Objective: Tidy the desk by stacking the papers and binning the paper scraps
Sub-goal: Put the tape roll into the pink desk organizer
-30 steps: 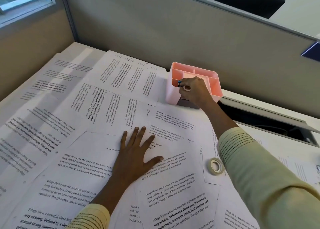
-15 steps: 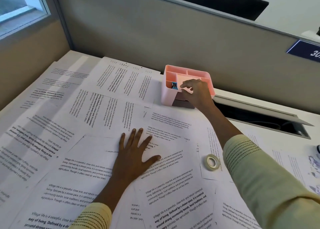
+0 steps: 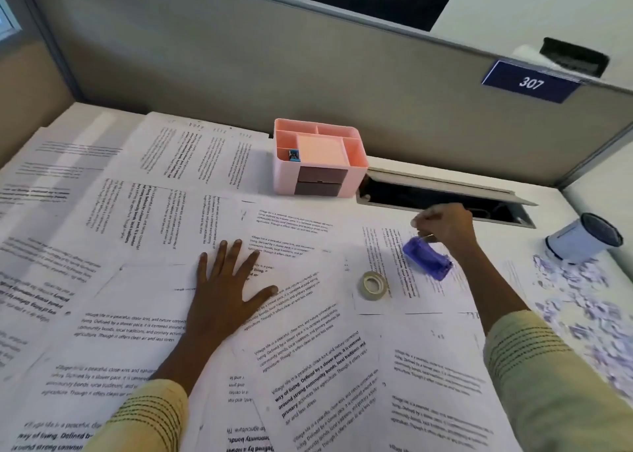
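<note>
While the organizer (image 3: 320, 157) holds perhaps a stapler (image 3: 294, 155).

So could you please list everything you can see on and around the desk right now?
printed papers: many, white, spread overlapping across the desk.
desk organiser: one, pink, at the back by the partition.
small blue item: one, in the organiser's left compartment.
tape roll: one, clear, on the papers.
blue object: one, translucent, at the right hand.
paper scraps: many, pale, at the right edge.
small bin: one, white, behind the scraps.
number plate: one, dark blue, reads 307, on the partition.
left hand: flat on the papers.
right hand: gripping the blue object.
</note>
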### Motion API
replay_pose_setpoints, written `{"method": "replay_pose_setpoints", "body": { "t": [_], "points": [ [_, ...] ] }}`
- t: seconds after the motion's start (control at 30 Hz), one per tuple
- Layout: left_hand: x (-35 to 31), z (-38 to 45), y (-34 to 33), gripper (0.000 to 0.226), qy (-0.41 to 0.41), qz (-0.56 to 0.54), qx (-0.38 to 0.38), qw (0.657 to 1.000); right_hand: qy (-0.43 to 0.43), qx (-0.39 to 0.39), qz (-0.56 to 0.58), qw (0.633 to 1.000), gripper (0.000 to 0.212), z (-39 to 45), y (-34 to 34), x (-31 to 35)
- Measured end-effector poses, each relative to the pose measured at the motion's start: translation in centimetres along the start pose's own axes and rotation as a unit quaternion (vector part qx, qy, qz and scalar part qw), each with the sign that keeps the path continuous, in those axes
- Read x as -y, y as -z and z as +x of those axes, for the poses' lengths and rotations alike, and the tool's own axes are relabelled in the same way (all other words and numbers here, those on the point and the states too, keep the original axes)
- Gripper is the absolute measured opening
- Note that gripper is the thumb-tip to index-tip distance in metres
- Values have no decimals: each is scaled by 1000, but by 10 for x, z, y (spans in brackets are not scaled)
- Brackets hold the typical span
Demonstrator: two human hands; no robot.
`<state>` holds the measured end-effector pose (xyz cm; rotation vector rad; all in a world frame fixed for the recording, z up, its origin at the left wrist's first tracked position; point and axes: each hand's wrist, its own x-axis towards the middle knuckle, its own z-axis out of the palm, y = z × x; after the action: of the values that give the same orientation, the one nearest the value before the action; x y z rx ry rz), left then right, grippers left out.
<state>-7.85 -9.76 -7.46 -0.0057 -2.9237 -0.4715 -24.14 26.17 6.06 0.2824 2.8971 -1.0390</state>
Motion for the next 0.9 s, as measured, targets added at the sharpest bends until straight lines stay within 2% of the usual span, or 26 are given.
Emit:
{"method": "replay_pose_setpoints", "body": {
  "t": [0.1,0.23,0.47,0.67,0.9],
  "points": [
    [-3,-1,-1,85,-9,9,-3,1000,-65,-53,-32,996,18,-11,5,-35],
    [-4,-1,-1,86,-2,15,0,1000,-190,-145,-17,971,47,-23,4,-60],
    [-3,0,-2,88,2,13,8,1000,-287,-102,72,950,52,-34,-5,-79],
    [-5,-1,-1,85,-2,10,0,1000,-351,-52,230,906,35,-31,-3,-74],
    [-4,-1,1,88,-3,-2,7,1000,-321,-85,283,900,44,-33,-7,-69]
  ]
}}
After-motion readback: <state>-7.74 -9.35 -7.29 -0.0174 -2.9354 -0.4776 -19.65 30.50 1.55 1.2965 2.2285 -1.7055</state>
